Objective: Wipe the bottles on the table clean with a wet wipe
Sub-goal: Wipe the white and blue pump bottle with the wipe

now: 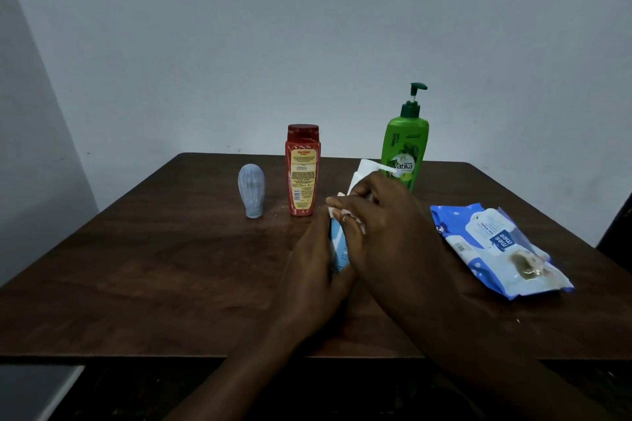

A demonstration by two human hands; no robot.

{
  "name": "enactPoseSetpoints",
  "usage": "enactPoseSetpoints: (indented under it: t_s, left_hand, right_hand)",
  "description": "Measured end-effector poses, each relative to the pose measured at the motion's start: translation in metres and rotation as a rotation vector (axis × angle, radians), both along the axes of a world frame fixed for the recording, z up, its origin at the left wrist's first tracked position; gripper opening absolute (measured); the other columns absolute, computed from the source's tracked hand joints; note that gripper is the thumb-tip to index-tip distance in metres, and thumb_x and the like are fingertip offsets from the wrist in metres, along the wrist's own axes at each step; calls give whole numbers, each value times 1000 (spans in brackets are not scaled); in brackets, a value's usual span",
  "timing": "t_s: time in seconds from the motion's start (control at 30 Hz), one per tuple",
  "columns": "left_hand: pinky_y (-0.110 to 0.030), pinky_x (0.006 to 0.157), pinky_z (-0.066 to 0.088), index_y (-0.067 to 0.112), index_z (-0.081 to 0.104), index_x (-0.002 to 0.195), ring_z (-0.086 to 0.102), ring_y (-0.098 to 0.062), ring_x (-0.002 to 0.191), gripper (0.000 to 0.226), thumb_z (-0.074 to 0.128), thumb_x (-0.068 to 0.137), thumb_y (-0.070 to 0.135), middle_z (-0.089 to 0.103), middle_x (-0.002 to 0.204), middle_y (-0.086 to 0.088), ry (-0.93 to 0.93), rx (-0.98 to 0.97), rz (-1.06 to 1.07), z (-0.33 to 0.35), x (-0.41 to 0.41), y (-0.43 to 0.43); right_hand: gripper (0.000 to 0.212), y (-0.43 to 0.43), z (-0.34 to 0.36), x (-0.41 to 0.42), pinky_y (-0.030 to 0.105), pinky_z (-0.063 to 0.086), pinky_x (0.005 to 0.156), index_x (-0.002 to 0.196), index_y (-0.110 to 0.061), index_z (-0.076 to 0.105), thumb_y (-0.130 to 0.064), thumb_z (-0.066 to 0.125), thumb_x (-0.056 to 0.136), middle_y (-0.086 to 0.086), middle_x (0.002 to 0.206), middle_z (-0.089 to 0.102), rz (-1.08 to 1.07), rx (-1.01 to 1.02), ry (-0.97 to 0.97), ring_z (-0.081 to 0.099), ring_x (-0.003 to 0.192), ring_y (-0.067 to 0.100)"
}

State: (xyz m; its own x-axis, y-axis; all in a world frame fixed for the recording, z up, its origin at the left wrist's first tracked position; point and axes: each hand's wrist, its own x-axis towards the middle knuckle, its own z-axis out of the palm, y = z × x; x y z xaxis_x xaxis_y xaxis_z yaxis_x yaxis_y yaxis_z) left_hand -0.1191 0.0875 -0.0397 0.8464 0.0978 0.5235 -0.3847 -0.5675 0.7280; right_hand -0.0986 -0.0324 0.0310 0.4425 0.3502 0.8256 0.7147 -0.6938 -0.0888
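Note:
My left hand (pixel 313 260) grips a white and light-blue bottle (pixel 338 246) above the middle of the brown table (pixel 154 267). Its white cap end (pixel 364 169) sticks out behind my hands. My right hand (pixel 386 225) holds a white wet wipe (pixel 337 212) pressed against the bottle's upper part. A red bottle (pixel 302 169) stands upright behind my hands. To its left stands a small pale-blue bulb-shaped bottle (pixel 251 190). A green pump bottle (pixel 407 147) stands at the back right.
A blue and white wet-wipe pack (pixel 496 246) lies on the table to the right of my right forearm, with a brown stain on its near end. A pale wall rises behind the table. The table's front edge runs below my forearms.

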Motion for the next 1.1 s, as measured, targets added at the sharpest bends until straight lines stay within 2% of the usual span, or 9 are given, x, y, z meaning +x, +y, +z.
enactPoseSetpoints:
  t_s: [0.07,0.1,0.23,0.33,0.5,0.67,0.87,0.97,1.1]
  left_hand:
    - [12,88,16,30,22,144,34,26,116,78,60,80,53,43,134,15,-36,12,26,6,-3,-2]
    - [11,90,18,29,27,144,39,27,114,75,58,79,52,49,130,15,-49,21,42,10,-6,-3]
    - [-1,92,39,23,45,137,51,17,115,61,74,87,42,56,126,20,-66,-70,23,10,-7,5]
    - [-25,95,53,18,50,137,61,-1,115,62,79,84,31,62,128,10,-38,-126,-17,7,-5,15]
    - [-27,98,54,27,49,138,61,-3,119,59,77,87,22,63,129,17,32,-150,-102,8,-7,26]
    - [-31,100,53,39,45,138,60,-2,120,60,75,88,24,62,128,22,63,-162,-149,10,-8,31]
    - [-33,106,48,42,21,139,53,6,123,74,74,88,32,51,129,31,134,-148,-180,13,-6,34]
    - [-34,108,48,33,21,146,54,5,124,76,73,90,28,54,132,27,162,-166,-234,17,-7,35]
    - [-39,109,46,36,35,145,52,-2,131,66,71,91,29,54,140,22,140,-201,-273,12,-9,36]
  right_hand:
    - [24,-7,-1,0,40,53,79,103,-14,77,-18,59,88,4,99,63,26,7,3,60,94,22]
    - [25,-10,-2,0,37,52,81,104,-15,77,-19,58,89,3,100,63,48,21,3,59,95,19]
    - [26,-26,-9,4,29,50,83,109,-16,77,-15,59,91,2,101,66,151,118,43,59,96,14]
    - [23,-37,-12,10,25,49,87,112,-19,75,-15,64,92,-4,105,72,247,204,145,64,98,10]
    - [21,-38,-13,22,17,50,88,113,-24,73,-18,65,95,-15,109,71,402,273,335,65,106,3]
    - [18,-32,-7,23,8,46,81,109,-20,75,-15,65,96,-14,105,71,397,258,414,65,101,0]
    - [23,-24,16,33,4,45,73,97,-39,73,-17,70,92,-22,96,73,402,234,577,66,89,-8]
    - [27,-21,30,47,8,48,75,95,-43,71,-17,72,90,-23,93,73,422,168,658,68,89,-3]
    - [24,-14,41,67,33,56,95,109,-19,76,-8,72,89,-4,105,77,539,103,805,72,102,12]
